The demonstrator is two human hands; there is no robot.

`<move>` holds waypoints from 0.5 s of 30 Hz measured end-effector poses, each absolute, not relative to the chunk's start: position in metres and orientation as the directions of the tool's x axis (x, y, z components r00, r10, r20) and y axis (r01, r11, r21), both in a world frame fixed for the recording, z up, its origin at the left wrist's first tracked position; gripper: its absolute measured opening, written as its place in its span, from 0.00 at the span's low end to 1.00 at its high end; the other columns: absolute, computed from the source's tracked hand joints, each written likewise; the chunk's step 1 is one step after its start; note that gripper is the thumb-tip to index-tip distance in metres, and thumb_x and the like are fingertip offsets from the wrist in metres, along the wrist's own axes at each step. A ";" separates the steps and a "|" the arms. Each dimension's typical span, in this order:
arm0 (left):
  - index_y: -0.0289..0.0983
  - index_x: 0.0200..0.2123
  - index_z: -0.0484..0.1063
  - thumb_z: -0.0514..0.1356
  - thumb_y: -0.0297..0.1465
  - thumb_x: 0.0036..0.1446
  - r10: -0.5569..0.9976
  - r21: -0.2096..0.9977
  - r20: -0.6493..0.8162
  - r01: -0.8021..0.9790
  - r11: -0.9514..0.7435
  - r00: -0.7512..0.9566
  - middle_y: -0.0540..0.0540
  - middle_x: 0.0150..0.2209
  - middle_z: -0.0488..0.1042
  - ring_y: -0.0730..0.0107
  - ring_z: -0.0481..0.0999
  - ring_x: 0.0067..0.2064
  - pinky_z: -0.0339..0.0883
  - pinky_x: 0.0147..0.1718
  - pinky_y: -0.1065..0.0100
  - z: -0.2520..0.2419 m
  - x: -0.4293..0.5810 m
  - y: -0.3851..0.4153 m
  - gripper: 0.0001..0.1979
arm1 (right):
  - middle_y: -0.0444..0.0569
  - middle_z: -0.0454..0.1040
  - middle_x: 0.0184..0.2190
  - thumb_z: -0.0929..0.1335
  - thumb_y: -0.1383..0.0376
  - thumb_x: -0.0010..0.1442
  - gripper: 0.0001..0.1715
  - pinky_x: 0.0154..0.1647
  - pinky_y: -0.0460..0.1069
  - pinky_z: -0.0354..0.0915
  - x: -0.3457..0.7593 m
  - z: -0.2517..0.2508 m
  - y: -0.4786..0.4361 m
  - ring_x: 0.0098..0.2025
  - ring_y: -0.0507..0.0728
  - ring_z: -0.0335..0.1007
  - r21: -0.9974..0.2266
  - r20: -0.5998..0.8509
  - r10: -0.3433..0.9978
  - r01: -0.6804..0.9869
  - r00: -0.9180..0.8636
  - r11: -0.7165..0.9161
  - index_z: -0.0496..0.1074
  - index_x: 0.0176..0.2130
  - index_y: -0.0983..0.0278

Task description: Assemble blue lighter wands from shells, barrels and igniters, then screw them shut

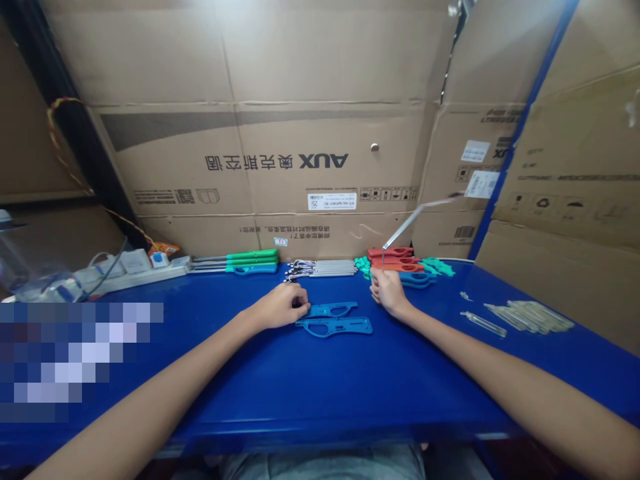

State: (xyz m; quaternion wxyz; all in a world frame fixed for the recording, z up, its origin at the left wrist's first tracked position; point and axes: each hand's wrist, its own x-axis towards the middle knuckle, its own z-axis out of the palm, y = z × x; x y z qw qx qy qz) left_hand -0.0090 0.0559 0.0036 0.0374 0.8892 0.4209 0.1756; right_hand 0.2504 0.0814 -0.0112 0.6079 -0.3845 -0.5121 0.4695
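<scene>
My left hand (283,305) is closed with thumb and fingertips at the left end of a blue lighter handle shell (333,309). A second blue handle shell (340,326) lies just in front of it on the table. My right hand (389,291) is raised to the right of the shells. Its fingers pinch the lower end of a thin piece leading up to a slim silver tube (404,225), which slants up and right and is blurred at its far end. Behind my hands lies a row of silver tubes (330,268) with dark and white wire ends.
Green lighters (253,259) are stacked back left beside a power strip (135,279). Red handle shells (393,253), blue shells (417,279) and small green parts (437,267) sit behind my right hand. Clear tubes (530,316) lie right on the blue table (320,387). Cardboard (280,133) walls the back.
</scene>
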 end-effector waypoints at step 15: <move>0.36 0.28 0.73 0.55 0.32 0.56 0.761 0.219 0.306 0.736 -0.641 0.572 0.48 0.29 0.73 0.71 0.71 0.31 0.62 0.32 0.71 0.000 -0.011 0.057 0.09 | 0.33 0.42 0.08 0.64 0.46 0.50 0.29 0.09 0.43 0.40 0.261 -0.003 0.086 0.10 0.45 0.39 -0.953 0.296 0.954 -0.055 0.051 0.298 0.45 0.17 0.57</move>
